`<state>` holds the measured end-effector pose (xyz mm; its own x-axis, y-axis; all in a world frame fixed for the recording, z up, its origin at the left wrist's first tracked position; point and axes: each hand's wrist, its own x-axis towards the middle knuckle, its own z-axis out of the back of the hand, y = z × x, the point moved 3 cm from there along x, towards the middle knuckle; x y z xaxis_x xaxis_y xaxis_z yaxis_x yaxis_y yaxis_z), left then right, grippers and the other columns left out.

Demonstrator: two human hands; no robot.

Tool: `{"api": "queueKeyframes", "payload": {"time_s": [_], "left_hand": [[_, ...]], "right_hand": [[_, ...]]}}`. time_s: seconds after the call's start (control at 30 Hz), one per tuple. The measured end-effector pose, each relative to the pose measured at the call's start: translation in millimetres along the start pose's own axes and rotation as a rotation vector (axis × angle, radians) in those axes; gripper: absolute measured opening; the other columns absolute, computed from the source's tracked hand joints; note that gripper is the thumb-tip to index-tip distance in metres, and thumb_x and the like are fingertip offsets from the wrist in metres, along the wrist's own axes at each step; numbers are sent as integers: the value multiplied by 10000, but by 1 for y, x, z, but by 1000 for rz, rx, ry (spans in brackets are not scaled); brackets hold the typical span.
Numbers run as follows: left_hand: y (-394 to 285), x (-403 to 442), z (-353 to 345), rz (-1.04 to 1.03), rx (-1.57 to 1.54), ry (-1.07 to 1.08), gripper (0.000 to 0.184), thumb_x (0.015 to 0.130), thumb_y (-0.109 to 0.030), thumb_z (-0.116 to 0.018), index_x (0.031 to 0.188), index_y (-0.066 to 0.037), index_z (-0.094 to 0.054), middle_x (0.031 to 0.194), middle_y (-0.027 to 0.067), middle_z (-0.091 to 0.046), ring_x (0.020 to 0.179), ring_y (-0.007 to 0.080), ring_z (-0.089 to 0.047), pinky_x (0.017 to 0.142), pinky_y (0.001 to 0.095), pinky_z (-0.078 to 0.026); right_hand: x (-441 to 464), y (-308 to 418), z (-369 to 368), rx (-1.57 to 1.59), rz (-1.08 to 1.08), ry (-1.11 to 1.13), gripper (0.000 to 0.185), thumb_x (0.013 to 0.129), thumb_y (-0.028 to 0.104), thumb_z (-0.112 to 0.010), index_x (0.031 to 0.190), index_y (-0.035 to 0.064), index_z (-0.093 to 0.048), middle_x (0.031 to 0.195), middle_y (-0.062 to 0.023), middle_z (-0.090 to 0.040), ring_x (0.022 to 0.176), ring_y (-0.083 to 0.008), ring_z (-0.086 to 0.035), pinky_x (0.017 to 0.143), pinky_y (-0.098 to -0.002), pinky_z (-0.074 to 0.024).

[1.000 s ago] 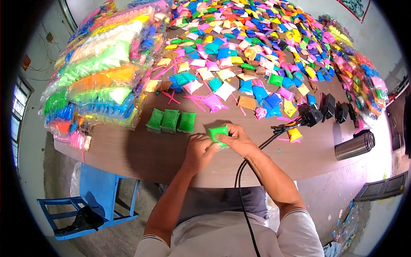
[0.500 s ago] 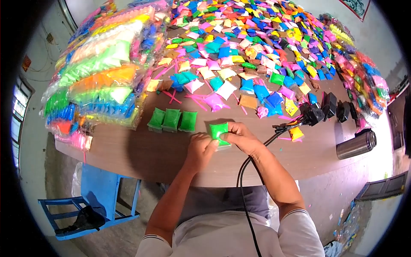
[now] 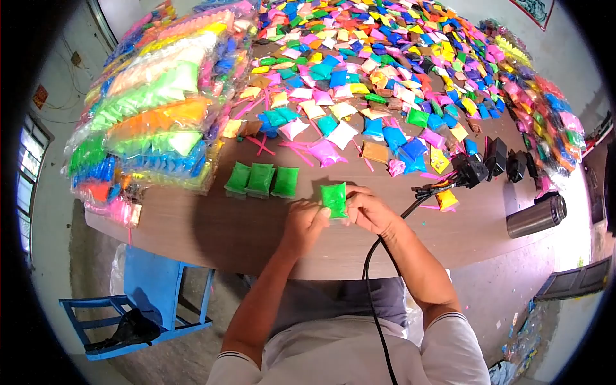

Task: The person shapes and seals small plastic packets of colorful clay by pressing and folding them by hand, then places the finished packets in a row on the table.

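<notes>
A small bright green packet (image 3: 333, 199) is held upright between my two hands, just above the brown table (image 3: 449, 234). The thumb and fingers of my left hand (image 3: 305, 222) pinch its lower left corner. On its right side, my right hand (image 3: 370, 210) grips the edge with bent fingers. Three similar green packets stand in a row to the left: one on the left (image 3: 238, 179), one in the middle (image 3: 260, 179) and one on the right (image 3: 285, 182).
Many coloured packets (image 3: 340, 135) cover the table's far part. Bagged packets (image 3: 154, 115) are heaped at left, more bags (image 3: 545, 115) at right. Black connectors (image 3: 468, 172) with cables and a steel flask (image 3: 536, 215) lie at right. A blue chair (image 3: 151, 282) is at lower left.
My right thumb has moved off the front of the green packet to its right edge, so more of its face shows. The view has shifted slightly.
</notes>
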<state>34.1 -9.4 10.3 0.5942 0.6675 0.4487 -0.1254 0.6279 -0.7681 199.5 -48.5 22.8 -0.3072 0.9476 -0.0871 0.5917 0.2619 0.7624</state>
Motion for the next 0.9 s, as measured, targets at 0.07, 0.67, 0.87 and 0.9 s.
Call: {"api": "queueKeyframes", "payload": {"time_s": [0.07, 0.67, 0.87, 0.9], "left_hand": [[-1, -1, -1, 14, 15, 8, 360, 935, -238, -480, 651, -34, -565, 654, 115, -565, 669, 307, -537, 678, 415, -404], [-2, -4, -2, 98, 76, -6, 297, 901, -259, -503, 702, -48, -563, 701, 114, -556, 761, 323, -537, 777, 422, -387], [-3, -4, 1, 122, 53, 21, 344, 940, -261, -479, 691, -40, -568, 717, 112, -566, 755, 293, -529, 768, 394, -388], [-3, -4, 1, 118, 58, 23, 349, 941, -262, -477, 684, -43, -568, 711, 111, -566, 751, 294, -529, 766, 394, -388]], "right_hand": [[-2, 1, -2, -22, 4, -22, 267, 849, 88, -548, 1091, 4, -627, 866, -6, -601, 660, -66, -501, 577, -200, -391], [0, -4, 1, -401, 105, -190, 195, 857, 194, -729, 936, 77, -594, 732, 42, -559, 577, -23, -425, 477, -198, -298], [2, -3, 4, -413, 74, -198, 175, 896, 221, -686, 961, 82, -602, 744, 50, -563, 587, -24, -447, 487, -192, -309], [4, -6, 5, -465, 144, -162, 167, 900, 217, -680, 960, 81, -606, 744, 46, -567, 583, -26, -450, 484, -192, -312]]}}
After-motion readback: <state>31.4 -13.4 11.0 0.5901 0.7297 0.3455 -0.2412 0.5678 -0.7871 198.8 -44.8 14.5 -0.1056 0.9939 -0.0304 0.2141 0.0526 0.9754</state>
